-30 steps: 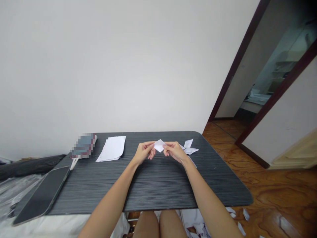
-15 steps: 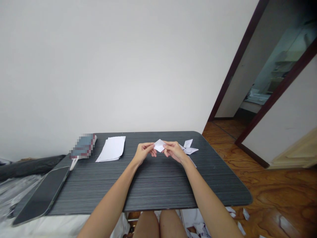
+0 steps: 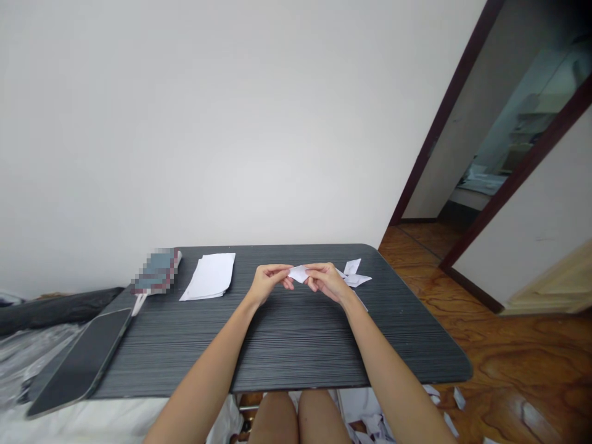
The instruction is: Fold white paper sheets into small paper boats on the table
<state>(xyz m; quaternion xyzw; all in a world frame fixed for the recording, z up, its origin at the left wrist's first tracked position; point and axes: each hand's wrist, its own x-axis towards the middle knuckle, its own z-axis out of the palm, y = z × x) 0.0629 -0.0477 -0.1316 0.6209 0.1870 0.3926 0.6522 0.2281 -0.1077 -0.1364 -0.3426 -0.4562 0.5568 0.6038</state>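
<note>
Between my two hands is a small folded piece of white paper point(image 3: 299, 274), held a little above the dark table. My left hand point(image 3: 272, 280) pinches its left corner between thumb and fingers. On the opposite corner, my right hand point(image 3: 324, 279) has the same kind of pinch. Several folded white paper pieces point(image 3: 355, 279) lie on the table just beyond my right hand, partly hidden by it. A stack of white paper sheets point(image 3: 209, 277) rests to the left of my left hand.
The dark striped table point(image 3: 296, 351) stands against a white wall. A tablet-like dark slab point(image 3: 83, 357) lies at its left edge, near a blurred-out object point(image 3: 156, 271). Paper scraps point(image 3: 459, 398) are scattered on the wooden floor at the right.
The top of the folded paper has tipped or bent down, so it looks flatter than before. Both hands keep their pinch and have barely moved.
</note>
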